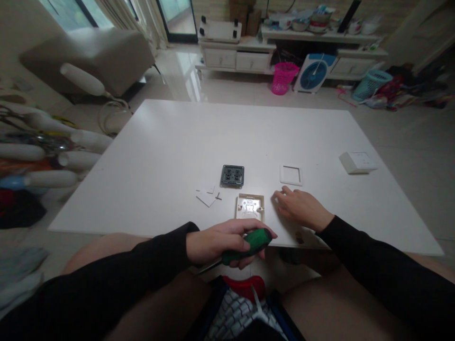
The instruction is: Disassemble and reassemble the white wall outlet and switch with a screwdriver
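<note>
My left hand is closed around a screwdriver with a green and black handle, its shaft pointing down to the left past the table's front edge. Just beyond that hand sits a cream square wall box, open side up and partly covered by my fingers. My right hand is on the tabletop right of the box, fingers bent together; anything in its fingertips is too small to make out. A white square frame lies just past it. Behind the box is a dark socket or switch module.
Thin white pieces lie left of the box, beside a small dark strip. A small brownish item is at the front edge of the white table. A white box-shaped thing stands toward the right edge.
</note>
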The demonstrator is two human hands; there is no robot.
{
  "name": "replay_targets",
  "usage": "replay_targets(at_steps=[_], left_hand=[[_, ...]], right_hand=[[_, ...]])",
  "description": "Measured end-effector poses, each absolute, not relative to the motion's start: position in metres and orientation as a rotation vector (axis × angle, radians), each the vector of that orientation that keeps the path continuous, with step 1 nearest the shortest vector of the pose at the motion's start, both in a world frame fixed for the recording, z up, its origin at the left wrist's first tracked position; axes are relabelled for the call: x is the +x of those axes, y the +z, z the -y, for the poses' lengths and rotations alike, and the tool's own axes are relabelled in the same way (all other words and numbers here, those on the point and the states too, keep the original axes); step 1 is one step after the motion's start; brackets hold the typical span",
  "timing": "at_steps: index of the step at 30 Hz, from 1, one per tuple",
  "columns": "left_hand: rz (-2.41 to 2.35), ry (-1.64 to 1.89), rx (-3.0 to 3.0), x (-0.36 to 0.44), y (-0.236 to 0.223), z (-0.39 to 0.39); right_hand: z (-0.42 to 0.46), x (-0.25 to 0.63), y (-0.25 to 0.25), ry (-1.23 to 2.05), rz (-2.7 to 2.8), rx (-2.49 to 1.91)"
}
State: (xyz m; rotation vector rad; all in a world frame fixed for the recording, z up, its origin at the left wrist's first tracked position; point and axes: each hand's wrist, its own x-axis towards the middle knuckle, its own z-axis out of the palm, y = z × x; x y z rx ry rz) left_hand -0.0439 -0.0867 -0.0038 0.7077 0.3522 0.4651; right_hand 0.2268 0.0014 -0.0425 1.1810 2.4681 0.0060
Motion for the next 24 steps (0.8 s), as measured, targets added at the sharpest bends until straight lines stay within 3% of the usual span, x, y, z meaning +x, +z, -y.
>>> replay_targets(at_steps=[24], left_hand=[[-0.36,0.425,0.729,-0.0438,-0.0042,0.0866]], right_hand=[[-0.0014,0.2268,-0.0426,-0.031,-2.463,1.207]])
